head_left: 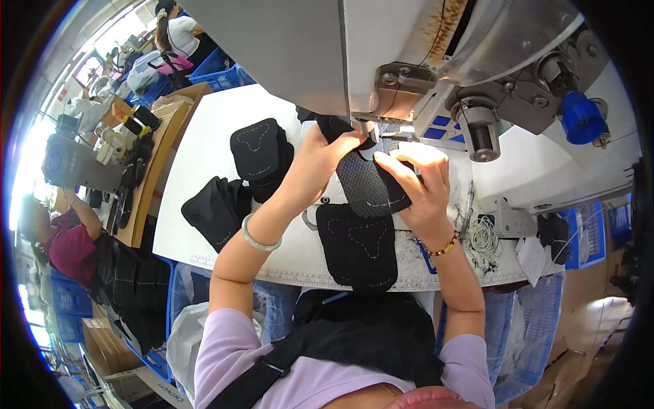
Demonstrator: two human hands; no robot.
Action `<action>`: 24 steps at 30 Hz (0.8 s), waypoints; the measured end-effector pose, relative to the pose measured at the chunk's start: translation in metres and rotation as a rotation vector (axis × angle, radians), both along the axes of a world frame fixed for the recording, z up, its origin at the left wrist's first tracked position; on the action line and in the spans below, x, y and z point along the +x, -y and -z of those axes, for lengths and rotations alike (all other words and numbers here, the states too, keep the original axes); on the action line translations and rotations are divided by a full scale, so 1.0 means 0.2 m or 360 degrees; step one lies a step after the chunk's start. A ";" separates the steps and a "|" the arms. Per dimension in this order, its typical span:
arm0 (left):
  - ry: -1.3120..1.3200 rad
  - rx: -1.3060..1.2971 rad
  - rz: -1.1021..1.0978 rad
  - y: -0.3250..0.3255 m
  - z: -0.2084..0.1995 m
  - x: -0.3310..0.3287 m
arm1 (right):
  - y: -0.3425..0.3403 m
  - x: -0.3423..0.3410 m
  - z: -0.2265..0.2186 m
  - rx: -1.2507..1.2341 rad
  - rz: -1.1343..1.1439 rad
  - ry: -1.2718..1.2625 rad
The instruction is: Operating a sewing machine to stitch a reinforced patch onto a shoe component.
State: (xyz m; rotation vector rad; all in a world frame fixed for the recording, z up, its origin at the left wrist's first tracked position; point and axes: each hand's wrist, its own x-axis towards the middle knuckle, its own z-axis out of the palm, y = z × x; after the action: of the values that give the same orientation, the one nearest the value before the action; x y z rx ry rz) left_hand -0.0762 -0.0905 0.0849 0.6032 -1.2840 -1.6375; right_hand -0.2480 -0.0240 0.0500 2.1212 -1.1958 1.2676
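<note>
1. White worktop (pixel 211 112), spread out beneath both hands;
2. Pale grey sewing machine (pixel 286 48), its head just beyond and above the hands;
3. Blue crate (pixel 538 341), lower than the worktop, to the right of the right forearm and nearer the body than the right hand;
4. Upper pile (pixel 255 146) of black pieces, left of the left hand; lower pile (pixel 218 208), also black, nearer the body beside the left forearm; both bear pale marks;
5. Loose black piece (pixel 357 249), flat on the worktop just nearer the body than the hands, with pale dashed outlines;
6. Held black piece (pixel 364 184), between the hands, its far end under the machine head; it shows a textured face;
7. Left hand (pixel 323 153), grasping the piece's far left part, thumb on top; right hand (pixel 422 180), pinching its right edge; the fingertips' exact contact is hard to make out;
8. Coiled pale cord (pixel 484 236), right of the right wrist.
</note>
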 end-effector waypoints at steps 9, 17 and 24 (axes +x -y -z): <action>0.0107 -0.0016 0.0039 -0.04 -0.01 0.02 | -0.01 -0.01 -0.02 0.0087 -0.0035 -0.0026; -0.0014 0.0172 0.0103 0.01 0.00 0.02 | -0.01 0.01 -0.01 0.0147 0.0068 -0.0066; -0.0038 0.0017 0.0042 0.01 0.04 0.00 | -0.01 0.02 0.00 0.0049 0.0100 -0.0048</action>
State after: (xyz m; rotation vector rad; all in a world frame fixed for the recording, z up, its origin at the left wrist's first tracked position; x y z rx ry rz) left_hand -0.0769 -0.0934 0.0777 0.5737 -1.2719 -1.6693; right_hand -0.2442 -0.0218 0.0498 2.0997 -1.2665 1.1930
